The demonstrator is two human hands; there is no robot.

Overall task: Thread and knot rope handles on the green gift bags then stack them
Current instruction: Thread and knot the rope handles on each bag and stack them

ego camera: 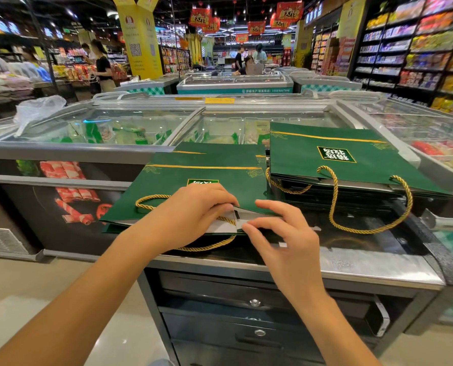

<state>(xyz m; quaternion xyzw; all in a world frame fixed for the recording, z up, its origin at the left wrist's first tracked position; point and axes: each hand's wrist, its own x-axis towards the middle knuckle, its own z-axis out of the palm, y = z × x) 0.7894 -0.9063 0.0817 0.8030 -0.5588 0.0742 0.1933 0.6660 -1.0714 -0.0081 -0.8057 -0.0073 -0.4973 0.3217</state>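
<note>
In the centre of the frame a green gift bag [172,188] lies flat on the worktop [352,262], its mouth turned toward the person and its far end resting on another green bag [220,150]. The left hand [193,210] curls over the upper lip of the mouth and pinches it up. The right hand [281,233] pinches the white inner lip just beside it between thumb and forefinger, with the other fingers spread loosely.

A gold rope [151,200] loops out across the bag at centre left, passes under the left hand and sags below the bag's near edge. Whether its end is already through a hole cannot be told, since the hands cover that spot.

The step appears to be opening the mouth to reach the rope end inside for threading or knotting. To do it well, the left hand would lift the lip only enough to expose the hole, so the card does not crease. The right would draw the rope end fully through before tying, and seat the knot tight against the inner face so it cannot slip back out. Both loops should match in length.

At centre right, the stack of finished bags [339,154] waits, its handles [333,196] hanging over the edge.
</note>
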